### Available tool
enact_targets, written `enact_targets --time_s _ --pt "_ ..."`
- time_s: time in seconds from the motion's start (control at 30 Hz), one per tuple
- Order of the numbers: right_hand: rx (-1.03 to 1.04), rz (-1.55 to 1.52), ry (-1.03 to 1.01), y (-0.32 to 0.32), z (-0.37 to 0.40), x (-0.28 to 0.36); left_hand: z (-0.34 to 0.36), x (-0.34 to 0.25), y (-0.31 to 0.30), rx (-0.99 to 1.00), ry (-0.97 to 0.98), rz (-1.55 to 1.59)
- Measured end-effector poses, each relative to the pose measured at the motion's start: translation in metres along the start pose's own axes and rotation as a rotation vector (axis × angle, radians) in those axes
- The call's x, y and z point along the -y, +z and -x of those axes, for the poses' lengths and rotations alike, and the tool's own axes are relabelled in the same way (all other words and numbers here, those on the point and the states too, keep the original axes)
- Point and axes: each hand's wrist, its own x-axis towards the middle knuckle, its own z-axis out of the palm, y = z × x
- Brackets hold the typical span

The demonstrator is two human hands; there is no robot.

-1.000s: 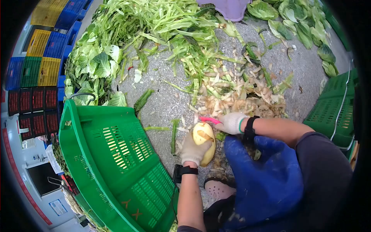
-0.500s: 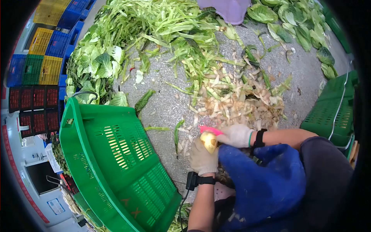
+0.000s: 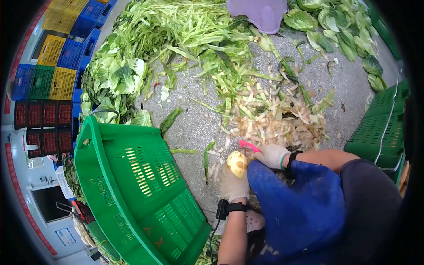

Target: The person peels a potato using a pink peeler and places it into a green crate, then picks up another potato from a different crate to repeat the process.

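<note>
While left hand grips potato, right hand holds peeler.

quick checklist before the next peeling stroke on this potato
1. Left hand grips the potato: ok, gloved fingers wrap its lower part.
2. Right hand holds the pink peeler: ok.
3. Blade set on the potato: cannot tell, the tip is close above it.
4. Left fingers out of the blade's path: cannot tell.
5. Skin left to peel: ok, a brown patch shows.
6. Green crate apart from both hands: ok.
</note>
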Motion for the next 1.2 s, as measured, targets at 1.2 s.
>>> enact_targets --time_s 1.2 --pt "0.102 0.198 0.049 -0.017 0.015 -0.017 0.021 -0.007 0.011 -0.338 0.271 -0.222"
